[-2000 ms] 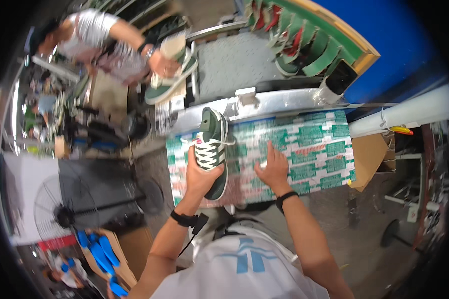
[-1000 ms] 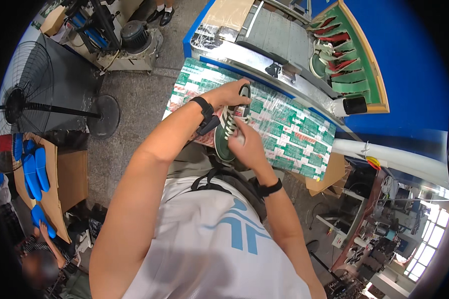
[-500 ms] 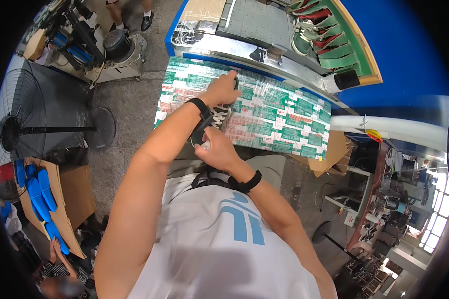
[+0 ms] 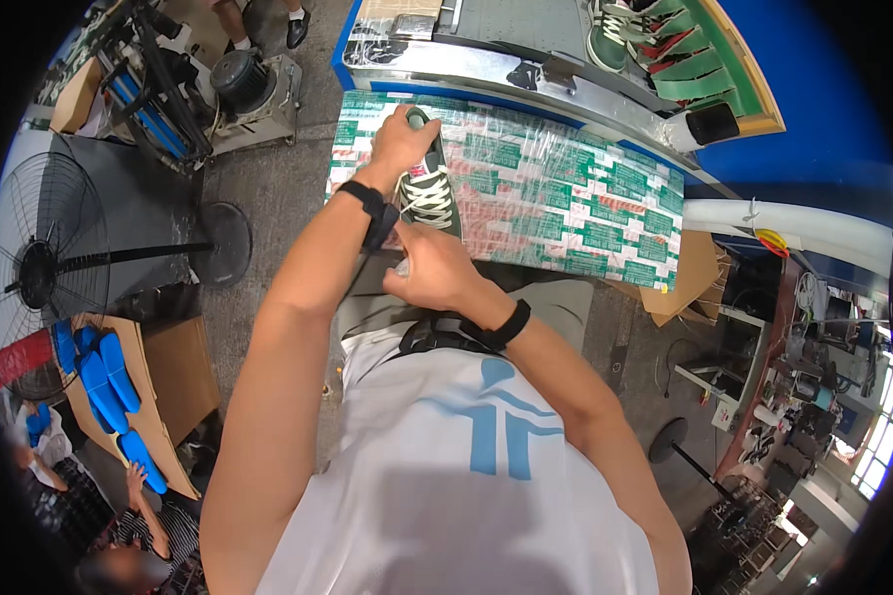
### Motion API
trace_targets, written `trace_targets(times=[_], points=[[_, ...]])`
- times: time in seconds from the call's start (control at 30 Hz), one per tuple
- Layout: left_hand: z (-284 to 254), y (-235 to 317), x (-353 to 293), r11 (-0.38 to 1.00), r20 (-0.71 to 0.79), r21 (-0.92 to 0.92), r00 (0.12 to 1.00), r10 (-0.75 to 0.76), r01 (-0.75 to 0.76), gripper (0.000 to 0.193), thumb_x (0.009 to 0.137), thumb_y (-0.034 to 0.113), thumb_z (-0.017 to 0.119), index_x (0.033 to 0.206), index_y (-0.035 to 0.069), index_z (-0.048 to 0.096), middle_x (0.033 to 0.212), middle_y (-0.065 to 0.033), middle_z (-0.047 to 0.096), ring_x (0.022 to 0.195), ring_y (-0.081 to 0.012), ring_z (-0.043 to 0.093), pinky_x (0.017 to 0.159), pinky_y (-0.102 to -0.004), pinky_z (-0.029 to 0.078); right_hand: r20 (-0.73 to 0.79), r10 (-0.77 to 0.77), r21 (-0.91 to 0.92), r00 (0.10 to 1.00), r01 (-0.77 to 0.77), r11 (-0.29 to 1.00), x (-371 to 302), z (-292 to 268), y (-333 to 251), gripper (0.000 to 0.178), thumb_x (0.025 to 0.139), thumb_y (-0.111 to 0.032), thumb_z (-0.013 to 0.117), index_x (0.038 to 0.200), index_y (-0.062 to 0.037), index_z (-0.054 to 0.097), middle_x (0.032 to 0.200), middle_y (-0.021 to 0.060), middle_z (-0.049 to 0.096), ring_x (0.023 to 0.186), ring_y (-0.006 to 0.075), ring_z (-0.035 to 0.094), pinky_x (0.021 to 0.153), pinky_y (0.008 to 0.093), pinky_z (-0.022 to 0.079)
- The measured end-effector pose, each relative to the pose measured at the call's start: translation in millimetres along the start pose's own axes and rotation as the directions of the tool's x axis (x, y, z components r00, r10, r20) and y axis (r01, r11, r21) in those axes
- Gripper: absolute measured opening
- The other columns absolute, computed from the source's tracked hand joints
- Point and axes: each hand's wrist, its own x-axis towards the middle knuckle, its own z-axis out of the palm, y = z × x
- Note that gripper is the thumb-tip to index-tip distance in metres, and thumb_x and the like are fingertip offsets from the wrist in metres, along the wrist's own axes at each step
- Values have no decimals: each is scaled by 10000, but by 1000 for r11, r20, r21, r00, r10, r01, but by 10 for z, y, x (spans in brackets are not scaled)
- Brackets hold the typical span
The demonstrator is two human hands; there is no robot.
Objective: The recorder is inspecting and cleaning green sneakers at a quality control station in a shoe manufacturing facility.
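A dark green sneaker (image 4: 431,198) with white laces lies on a bench top covered in green and white tape (image 4: 585,203), its heel pointing away from me. My left hand (image 4: 403,142) is closed around the heel end by the collar. At the near end, by the toe, my right hand (image 4: 435,270) is closed, with a small pale thing (image 4: 402,268) showing between thumb and fingers. What that is cannot be made out. The right hand hides part of the toe.
Beyond the bench runs a grey conveyor (image 4: 516,30) with another green sneaker (image 4: 606,42) and a rack of green and red shoe parts (image 4: 695,69). A standing fan (image 4: 40,268) is on the left. Co-workers sit lower left near blue shoe-shaped pieces (image 4: 109,372).
The sneaker now shows its laces and tongue more fully. My left hand has shifted left along with the heel, and my right hand has moved slightly up beside the toe.
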Motion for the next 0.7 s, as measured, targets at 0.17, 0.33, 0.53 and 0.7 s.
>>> trace_targets(times=[0.17,0.33,0.53,0.7], points=[[51,-7,110,991,-51,107,995,81,-76,800,926,519,813,1476,-21,600,1195,-235,789,1080,-349,775,959,-438,590,129,13,101,992,-26,995,-259,-356,62,725,864,-302,766,1469,48,573,1028,214,706,994,433,699,867,499,563],[77,78,42,992,108,-127,994,3,11,1021,800,477,918,1561,-62,504,1322,-321,709,1254,-433,710,1070,-467,568,-190,13,-32,982,-19,999,-258,-632,351,764,869,-246,750,1556,35,569,1098,201,707,1008,404,700,936,475,561],[-49,38,-104,968,242,-222,968,-60,115,1123,749,365,938,1611,-91,382,1471,-307,599,1370,-402,626,1131,-437,527,-155,-64,-293,986,16,956,163,-562,387,805,839,-267,770,1547,50,553,1092,209,703,1017,414,702,867,497,580],[-7,-74,-81,971,184,-232,983,-9,52,973,779,362,889,1523,-86,449,1395,-290,620,1307,-409,634,1121,-470,519,31,-92,-496,995,95,863,-72,-675,92,808,836,-304,798,1471,129,550,1057,260,679,980,435,689,876,520,569]])
